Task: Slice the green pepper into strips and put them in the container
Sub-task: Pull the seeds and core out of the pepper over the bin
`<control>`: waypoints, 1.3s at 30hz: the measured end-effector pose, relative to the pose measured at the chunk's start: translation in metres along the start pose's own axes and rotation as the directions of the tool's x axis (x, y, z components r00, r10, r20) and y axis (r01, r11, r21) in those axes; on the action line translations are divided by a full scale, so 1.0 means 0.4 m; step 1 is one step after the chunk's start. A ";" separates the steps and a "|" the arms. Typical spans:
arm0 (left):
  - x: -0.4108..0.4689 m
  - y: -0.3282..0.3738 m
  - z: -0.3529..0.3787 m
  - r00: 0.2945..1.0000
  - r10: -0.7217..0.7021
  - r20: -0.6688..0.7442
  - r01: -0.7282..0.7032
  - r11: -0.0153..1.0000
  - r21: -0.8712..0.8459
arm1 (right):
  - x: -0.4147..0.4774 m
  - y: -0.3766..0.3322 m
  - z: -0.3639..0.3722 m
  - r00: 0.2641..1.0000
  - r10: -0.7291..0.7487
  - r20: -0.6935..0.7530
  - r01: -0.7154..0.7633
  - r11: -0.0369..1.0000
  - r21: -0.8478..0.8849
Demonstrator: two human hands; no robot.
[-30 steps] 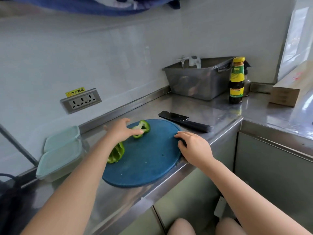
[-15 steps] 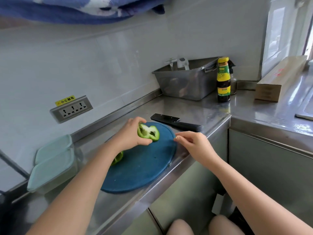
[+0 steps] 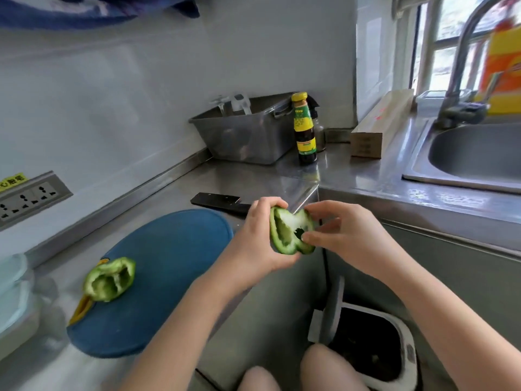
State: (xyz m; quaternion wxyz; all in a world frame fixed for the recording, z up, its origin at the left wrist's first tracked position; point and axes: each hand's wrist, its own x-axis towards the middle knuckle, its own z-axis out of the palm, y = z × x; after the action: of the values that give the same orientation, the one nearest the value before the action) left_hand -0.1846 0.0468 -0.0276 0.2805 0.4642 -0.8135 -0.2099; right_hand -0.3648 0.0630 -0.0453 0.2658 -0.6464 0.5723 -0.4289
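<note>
Green pepper half (image 3: 290, 231): held off the counter edge, above the bin (image 3: 366, 348); left hand (image 3: 259, 238) curled round its back, right hand (image 3: 338, 238) pinching at the core. Second half (image 3: 108, 279): hollow up on the cutting board (image 3: 174, 272). Knife (image 3: 217, 200): lying behind. Container (image 3: 14, 292): far left. Status, as judged: halved, coring under way; no strips cut, none stored.

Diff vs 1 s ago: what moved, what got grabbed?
The left hand gripped one pepper half, lifted it off the cutting board and carried it right, past the counter edge. The right hand left the board's rim and now pinches that half too. The other half stays on the board, the knife behind it.
</note>
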 end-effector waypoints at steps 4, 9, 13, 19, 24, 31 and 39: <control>0.011 0.005 0.117 0.997 0.050 -0.067 -0.055 0.996 -0.067 | -0.024 0.042 -0.013 0.988 0.039 -0.152 -0.066 0.982 -0.179; -0.006 0.001 0.256 0.990 0.035 -0.139 -0.060 0.982 -0.180 | -0.042 0.112 -0.021 0.972 0.167 -0.163 -0.217 0.906 -0.363; -0.017 -0.013 0.364 0.985 -0.069 -0.157 0.015 0.947 -0.320 | -0.051 0.177 -0.008 0.960 0.231 -0.157 -0.278 0.833 -0.477; -0.045 -0.046 0.513 0.965 -0.246 -0.092 0.181 0.877 -0.445 | -0.064 0.292 0.019 0.954 0.299 -0.039 -0.252 0.720 -0.647; -0.058 -0.070 0.567 0.958 -0.281 -0.057 0.216 0.839 -0.500 | -0.093 0.377 0.052 0.965 0.262 0.021 -0.179 0.714 -0.677; -0.073 -0.120 0.592 0.930 -0.366 0.035 0.298 0.697 -0.653 | -0.091 0.450 0.062 0.980 0.188 0.060 -0.128 0.836 -0.534; -0.064 -0.181 0.598 0.832 -0.379 0.404 0.465 0.081 -0.881 | -0.065 0.500 0.045 0.937 0.347 -0.035 -0.340 0.884 -0.320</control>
State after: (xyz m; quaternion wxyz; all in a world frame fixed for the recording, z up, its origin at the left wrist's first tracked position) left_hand -0.2837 0.0538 -0.2583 0.4021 0.3953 -0.3451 -0.7503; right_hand -0.4510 0.0447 -0.2277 0.2351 -0.5744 0.7366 -0.2687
